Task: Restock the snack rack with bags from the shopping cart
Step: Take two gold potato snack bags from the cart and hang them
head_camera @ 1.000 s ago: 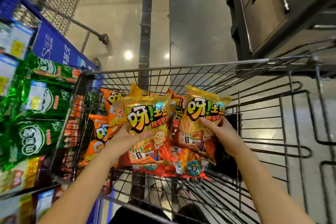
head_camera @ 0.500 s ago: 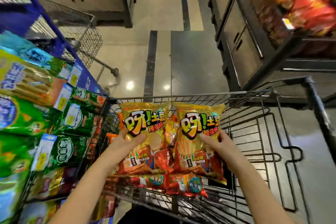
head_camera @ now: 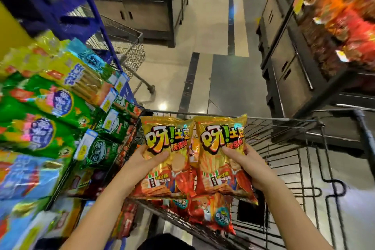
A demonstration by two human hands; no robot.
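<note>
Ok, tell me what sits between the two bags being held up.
Head view: only a narrow gap between the left bag and the right bag, showing a sliver of another orange bag behind them.

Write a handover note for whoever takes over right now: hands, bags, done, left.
Hands: left hand grips one yellow-and-red snack bag; right hand grips a second matching bag.
Bags: both are held upright, side by side, above the shopping cart. More of the same bags lie in the cart.
Done: two bags picked up.
Left: shelve both, then the rest. The rack on the left holds green bags; which slot is theirs I cannot tell.
</note>
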